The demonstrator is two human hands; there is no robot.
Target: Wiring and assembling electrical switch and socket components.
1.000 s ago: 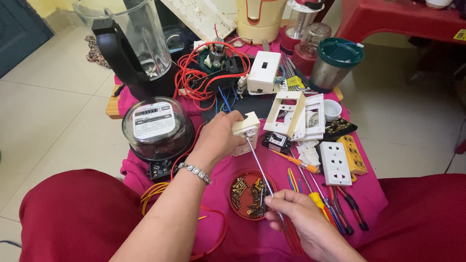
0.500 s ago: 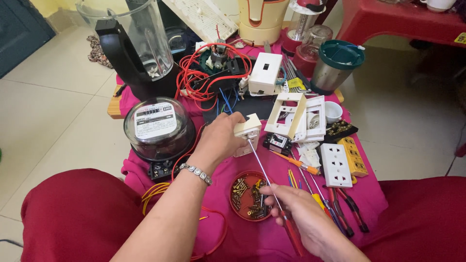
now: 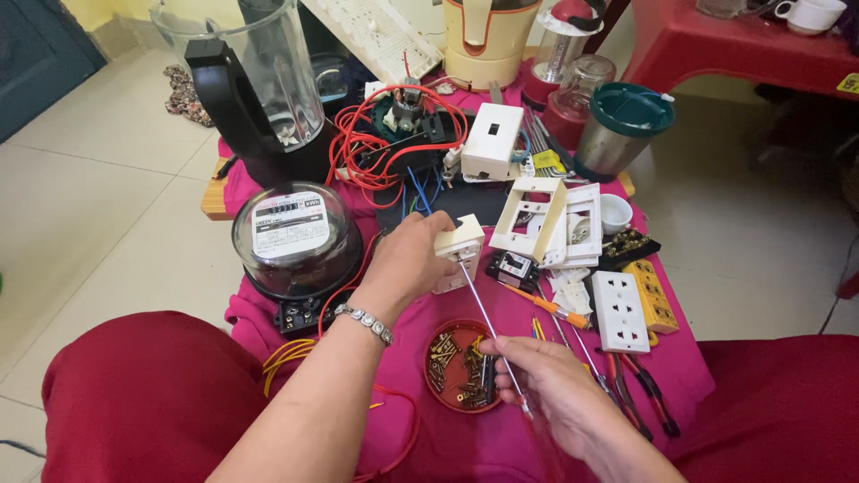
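A small cream-white switch block (image 3: 458, 250), squarish and plastic, is held up above the middle of the desk (image 3: 689, 376), which is draped in a pink cloth. Its near face meets the tip of a long, thin screwdriver (image 3: 488, 326), whose metal shaft slants down and to the right toward the near edge.

The left hand (image 3: 412, 264) is curled closed around the switch block from the left, fingers wrapped over its far side and thumb on the near side; a beaded bracelet (image 3: 365, 322) sits on that wrist. The right hand (image 3: 546, 389) is closed loosely around the handle end of the screwdriver, fingers folded over it, low and to the right of the block.

Just beneath the shaft lies a small round red dish of brass screws (image 3: 461, 367). To the left stands a round glass-domed electric meter (image 3: 291, 241). To the right lie a white multi-socket plate (image 3: 619, 311), an orange-handled screwdriver (image 3: 546, 306) and red-handled pliers (image 3: 640, 398). Farther off sit a tangle of red wire (image 3: 376, 152) and a white wall box (image 3: 492, 139).
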